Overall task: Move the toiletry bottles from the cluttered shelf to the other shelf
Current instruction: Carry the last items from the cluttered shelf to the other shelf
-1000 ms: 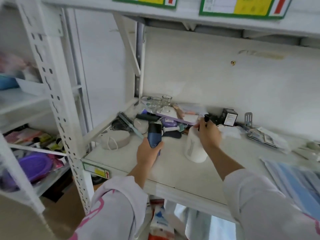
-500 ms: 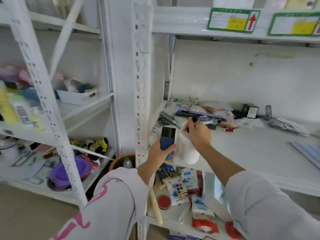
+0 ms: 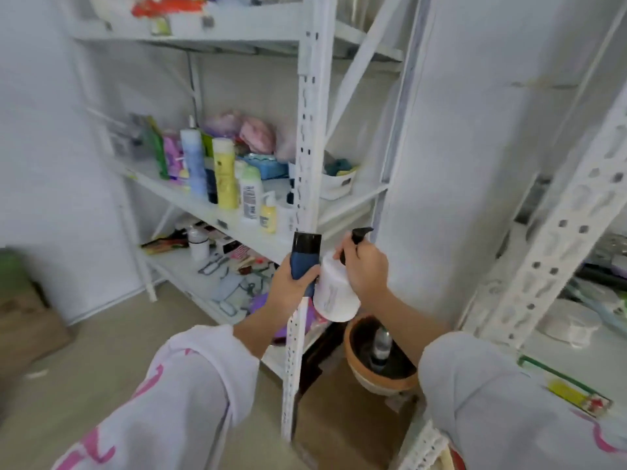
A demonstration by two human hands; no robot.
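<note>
We see a white slotted-steel shelf unit (image 3: 307, 137); its mid board carries upright plastic bottles, incl. a tall yellow bottle (image 3: 224, 173) & a pale blue bottle (image 3: 193, 162)

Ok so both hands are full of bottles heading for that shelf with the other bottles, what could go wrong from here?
The right hand holds the white spray bottle by its top, so its hanging body might swing into the shelf post. The blue bottle in the left hand sits right against the white one; they could knock together. The yellow bottle and its neighbours stand crowded near the shelf edge, so setting new ones down could topple them.
</note>
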